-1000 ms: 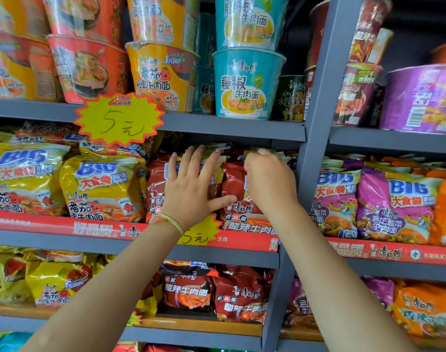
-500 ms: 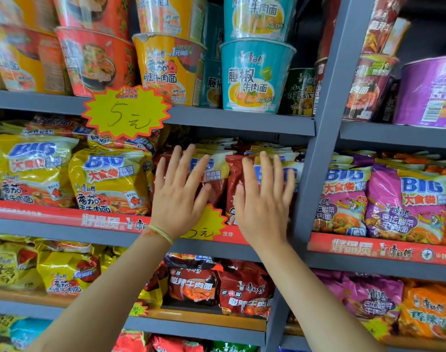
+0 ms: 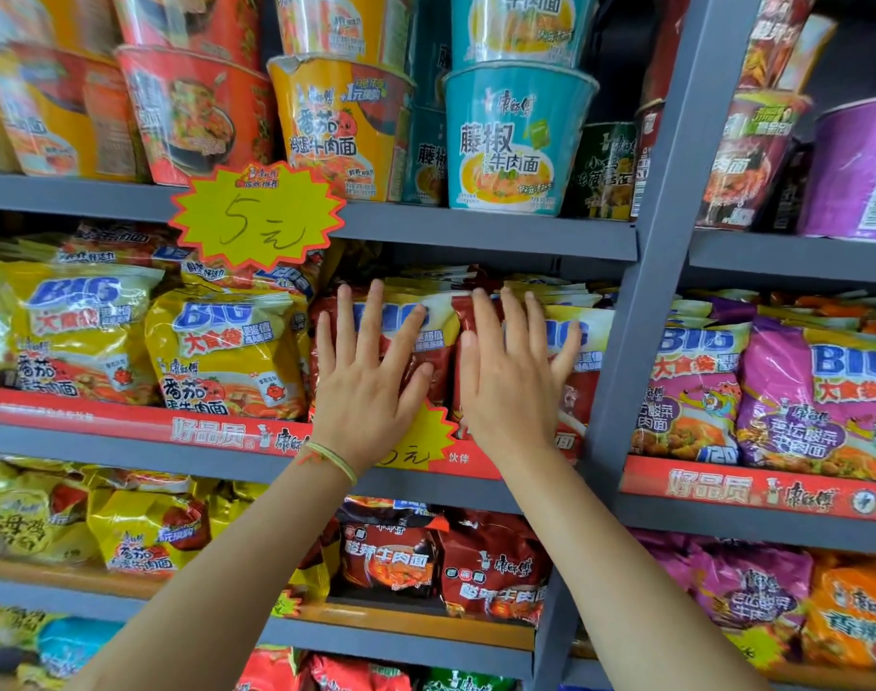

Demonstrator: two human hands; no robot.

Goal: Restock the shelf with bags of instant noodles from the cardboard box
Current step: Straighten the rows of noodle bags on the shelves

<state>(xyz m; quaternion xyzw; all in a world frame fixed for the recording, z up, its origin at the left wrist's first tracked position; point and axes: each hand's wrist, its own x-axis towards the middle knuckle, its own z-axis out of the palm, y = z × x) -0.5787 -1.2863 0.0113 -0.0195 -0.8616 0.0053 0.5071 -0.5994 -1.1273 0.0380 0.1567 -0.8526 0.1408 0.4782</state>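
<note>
Where two red bags (image 3: 428, 341) stand, left hand (image 3: 371, 386), right hand (image 3: 513, 386) flat.

Grey metal shelving (image 3: 491, 236) fills the view; no wall, floor or window is visible. A grey upright post (image 3: 670, 202) runs top to bottom, tilted in the wide-angle view, and serves as the reference. Left of the post, four shelf boards are stacked one above another; right of the post, further boards meet it at slightly lower levels. A red edge strip (image 3: 216, 431) fronts the second board left of the post, and another (image 3: 755, 491) fronts the board right of it. A yellow starburst price tag (image 3: 256, 216) hangs from the top board, well left of the post. Lighting is even and bright.
</note>
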